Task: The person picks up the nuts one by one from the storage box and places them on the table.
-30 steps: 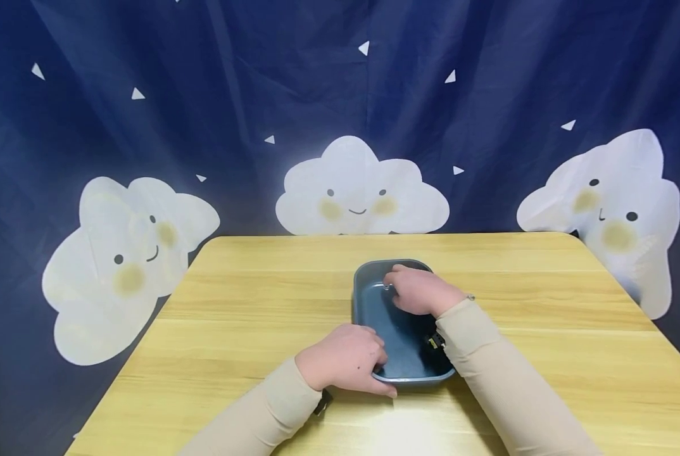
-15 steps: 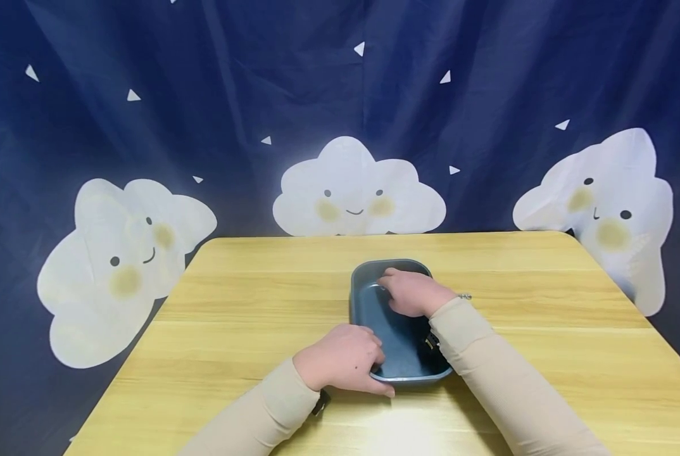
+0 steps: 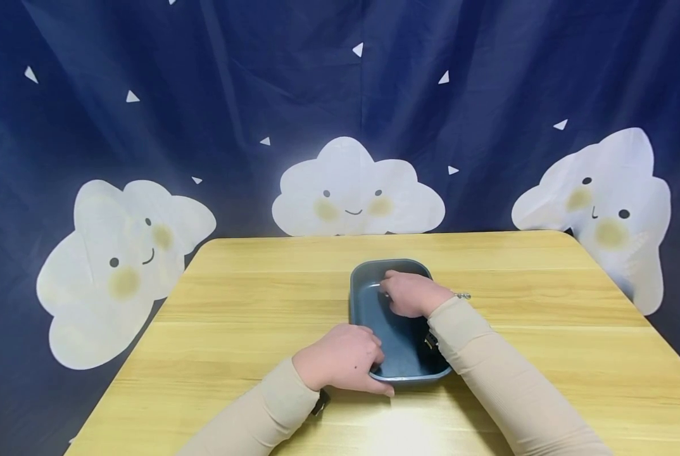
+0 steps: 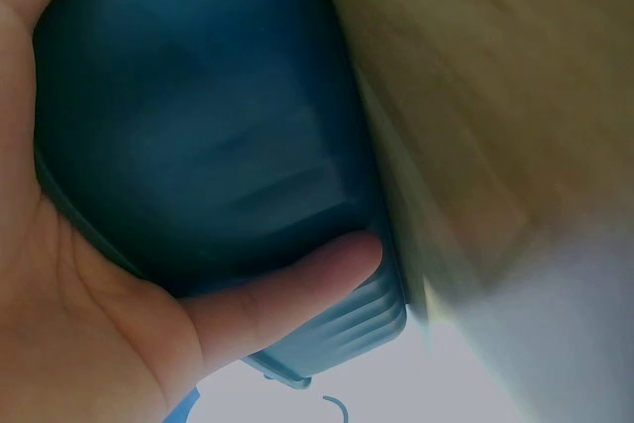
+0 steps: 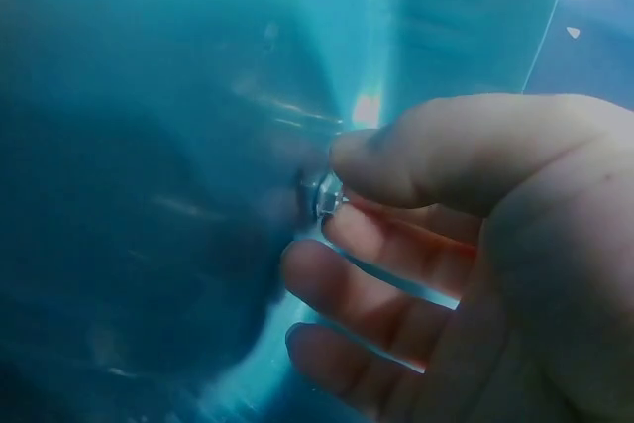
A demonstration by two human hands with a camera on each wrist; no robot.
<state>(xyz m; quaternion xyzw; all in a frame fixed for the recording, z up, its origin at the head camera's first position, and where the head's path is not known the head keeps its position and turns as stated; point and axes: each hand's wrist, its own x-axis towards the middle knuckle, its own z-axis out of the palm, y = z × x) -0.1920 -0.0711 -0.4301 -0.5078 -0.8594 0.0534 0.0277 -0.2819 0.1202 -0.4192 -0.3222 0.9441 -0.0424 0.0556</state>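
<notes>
A dark blue-grey rectangular plastic basin (image 3: 399,354) with rounded corners stands on the table. My left hand (image 3: 342,358) grips its near left corner, fingers over the rim and thumb along the outer wall, as the left wrist view shows. Inside the basin, toward its far end, is my right hand (image 3: 414,294). Its thumb and index finger pinch a small shiny, faceted, silvery piece (image 5: 329,195) close to the basin's floor. Much of that piece is hidden by the fingertips, so its kind is unclear. The other fingers curl loosely below it.
The basin rests on a light wood-grain table (image 3: 260,297) with rounded far corners. Behind the table hangs a dark blue curtain (image 3: 237,76) printed with white clouds and small triangles. The right forearm passes over the basin's right rim.
The right hand has shifted slightly within the basin, and the shiny piece at its fingertips shows less in the head view. The left hand keeps its hold. The whole head view has drifted slightly.
</notes>
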